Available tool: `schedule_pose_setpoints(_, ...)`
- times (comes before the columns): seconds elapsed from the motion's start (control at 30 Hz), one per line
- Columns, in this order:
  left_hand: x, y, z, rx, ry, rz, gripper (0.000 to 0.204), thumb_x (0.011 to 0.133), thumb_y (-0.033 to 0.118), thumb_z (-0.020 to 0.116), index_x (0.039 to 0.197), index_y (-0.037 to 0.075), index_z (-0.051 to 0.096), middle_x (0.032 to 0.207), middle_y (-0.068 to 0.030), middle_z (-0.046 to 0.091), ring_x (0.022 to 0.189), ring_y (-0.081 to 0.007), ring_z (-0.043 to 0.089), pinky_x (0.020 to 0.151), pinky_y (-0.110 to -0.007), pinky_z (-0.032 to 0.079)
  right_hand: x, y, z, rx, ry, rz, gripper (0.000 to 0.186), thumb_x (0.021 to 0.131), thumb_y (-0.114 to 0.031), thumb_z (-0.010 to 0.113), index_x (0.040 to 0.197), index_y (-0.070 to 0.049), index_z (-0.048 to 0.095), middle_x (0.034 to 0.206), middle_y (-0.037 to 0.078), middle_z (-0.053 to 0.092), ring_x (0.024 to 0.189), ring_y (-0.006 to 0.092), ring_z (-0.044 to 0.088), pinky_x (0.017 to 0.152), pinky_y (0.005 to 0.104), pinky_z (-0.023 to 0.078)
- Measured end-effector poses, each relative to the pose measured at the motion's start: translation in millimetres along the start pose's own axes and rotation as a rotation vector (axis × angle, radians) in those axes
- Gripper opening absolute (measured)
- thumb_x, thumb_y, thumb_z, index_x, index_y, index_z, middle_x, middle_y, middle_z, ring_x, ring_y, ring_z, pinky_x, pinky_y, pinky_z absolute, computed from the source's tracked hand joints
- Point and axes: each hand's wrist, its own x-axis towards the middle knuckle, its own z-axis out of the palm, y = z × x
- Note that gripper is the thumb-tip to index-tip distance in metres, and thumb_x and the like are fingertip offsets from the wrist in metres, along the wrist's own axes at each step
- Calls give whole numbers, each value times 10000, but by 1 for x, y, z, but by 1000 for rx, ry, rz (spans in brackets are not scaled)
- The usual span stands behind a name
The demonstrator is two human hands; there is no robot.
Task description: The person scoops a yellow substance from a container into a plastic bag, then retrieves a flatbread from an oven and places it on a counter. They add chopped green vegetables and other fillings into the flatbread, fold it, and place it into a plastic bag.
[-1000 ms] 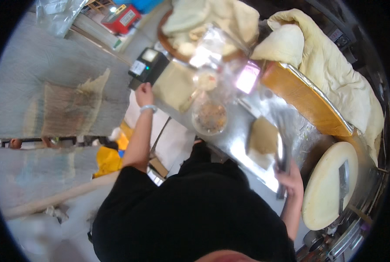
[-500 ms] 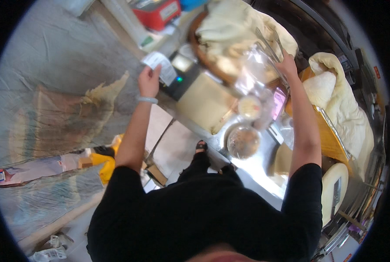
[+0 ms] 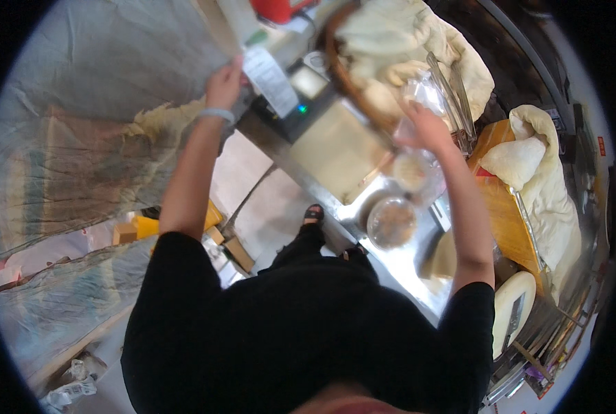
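Note:
My left hand (image 3: 223,84) is pinched on the edge of a white printed receipt (image 3: 270,81), which hangs over a small black printer (image 3: 288,119) with a lit green-blue light. My right hand (image 3: 425,125) has its fingers apart above clear plastic bags (image 3: 418,96); whether the fingertips touch the plastic is blurred. Metal tongs (image 3: 454,90) lie just beyond that hand, beside the bags. Below it stands a pale-topped round tub (image 3: 411,170), and nearer me a clear round container (image 3: 392,222) with brownish food inside.
A pale square board (image 3: 339,152) lies on the steel counter (image 3: 408,272). Behind it, cream quilted cloth (image 3: 384,31) covers a round basket (image 3: 335,41). To the right are a yellow box (image 3: 511,214) and a round white lid (image 3: 513,314). Grey sheeting (image 3: 94,76) hangs at left.
My right hand has let go of the tongs and moved left and nearer, over the plastic bags. My left hand has shifted up and left, and more of the receipt now shows.

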Motion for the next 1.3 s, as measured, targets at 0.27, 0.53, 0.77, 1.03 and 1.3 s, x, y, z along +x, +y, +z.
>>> schedule_pose_setpoints(0.27,-114,-20,14,-106,165,140,268,899,224,444,915,2,594,801,-62,627,693,-107,569,654,-243,449,-2,-6,11,-61,-17,48,321,744,-197,557,1050,-99,535,1098,123,507,907,281,551,705,379,491)
schedule_pose_setpoints(0.53,-180,7,76,20,-252,138,180,813,178,556,902,27,598,798,-99,613,705,-187,590,639,-275,467,-7,-5,14,28,-55,142,158,772,-193,528,798,-63,614,929,157,594,724,310,592,678,401,483)
schedule_pose_setpoints(0.77,-190,80,106,83,-153,664,310,765,148,611,1026,-9,552,971,-136,574,871,-249,568,753,-319,453,-47,-68,-75,1037,273,397,237,845,-200,503,959,-20,609,697,63,619,599,179,586,569,289,462)
schedule_pose_setpoints(1.03,-198,93,89,-372,-491,279,229,762,88,624,958,-1,549,905,-64,596,817,-120,562,726,-245,442,-93,-121,-84,1289,149,384,208,869,-182,491,930,-3,579,615,0,502,577,56,430,528,215,358)
schedule_pose_setpoints(1.3,-193,86,46,-256,-754,-24,252,745,102,645,968,11,573,846,-50,603,725,-83,560,651,-210,450,-90,-116,-51,790,418,141,184,871,-180,467,839,-9,528,644,125,517,602,176,500,603,311,406)
